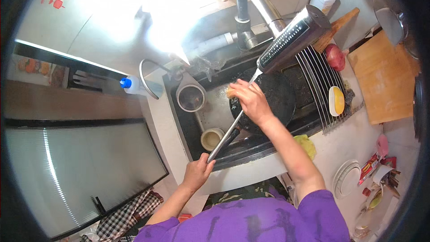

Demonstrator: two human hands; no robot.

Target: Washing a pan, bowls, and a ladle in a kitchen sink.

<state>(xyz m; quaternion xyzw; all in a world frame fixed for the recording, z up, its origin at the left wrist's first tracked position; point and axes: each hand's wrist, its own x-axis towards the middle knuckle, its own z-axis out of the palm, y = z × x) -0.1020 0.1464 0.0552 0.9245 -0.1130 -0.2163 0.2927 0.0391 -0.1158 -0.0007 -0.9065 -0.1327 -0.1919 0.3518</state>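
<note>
My left hand (199, 172) grips the lower end of a long metal utensil handle (231, 127), held slantwise over the sink. My right hand (254, 102) is at the handle's upper part and pinches a tan scrubber (231, 91); the utensil's far end is hidden by that hand. A thin stream of water (255, 75) falls from the faucet's dark, thick head (292, 40) to the right hand. Below it lies a black pan (280, 102) in the dark-rimmed sink (215, 102). A small cream-coloured pot (212, 140) and a round container (190, 98) stand at the sink's left.
A rolled-out drying rack (317, 89) spans the right side, with yellow soap in a dish (337, 101) on it. A red onion (336, 57) and a wooden cutting board (386, 80) are beyond. A blue-capped bottle (132, 84) stands left; a yellow-green cloth (305, 146) lies on the front edge.
</note>
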